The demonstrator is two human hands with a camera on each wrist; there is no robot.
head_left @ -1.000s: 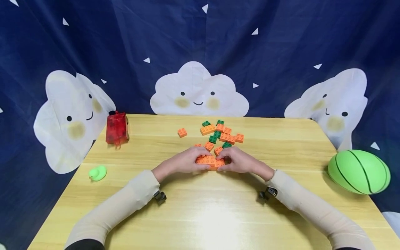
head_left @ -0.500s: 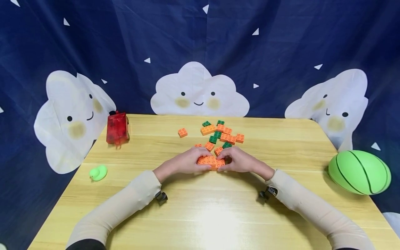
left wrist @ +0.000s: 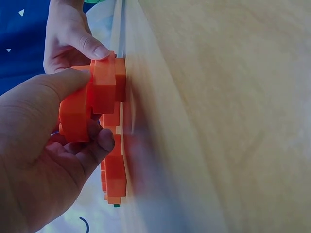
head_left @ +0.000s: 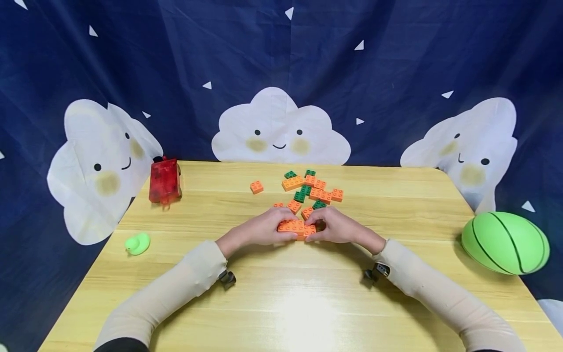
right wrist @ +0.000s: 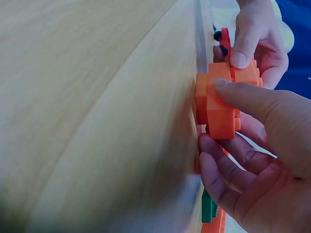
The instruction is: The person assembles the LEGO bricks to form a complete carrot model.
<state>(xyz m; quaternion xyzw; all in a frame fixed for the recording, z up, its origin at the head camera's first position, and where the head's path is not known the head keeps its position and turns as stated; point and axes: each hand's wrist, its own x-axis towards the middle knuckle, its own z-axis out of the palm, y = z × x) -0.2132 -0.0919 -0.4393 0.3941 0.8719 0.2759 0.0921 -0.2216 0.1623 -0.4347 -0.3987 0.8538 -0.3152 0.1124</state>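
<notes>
In the head view my left hand [head_left: 267,227] and right hand [head_left: 337,225] meet at a small stack of orange toy bricks at mid-table. The left thumb and fingers pinch the top brick [left wrist: 73,119], a long one with studs. Under it, offset to the right, is a middle brick [right wrist: 221,109], gripped by the right thumb and fingers. A lower orange brick [right wrist: 200,99] shows beneath, close over the tabletop. Top and middle bricks overlap at their ends, with studs facing up. Fingers hide parts of the stack.
Just beyond the hands lie several loose bricks, among them a long orange brick [head_left: 292,183] and a green brick [head_left: 319,204]. A single orange brick [head_left: 257,187] sits apart. A red toy cart [head_left: 164,181] and green toy duck [head_left: 138,243] are left, a green ball [head_left: 505,242] right.
Both hands stay at the orange stack with the same hold. The top brick and left hand have shifted very slightly to the right; loose bricks have not moved.
</notes>
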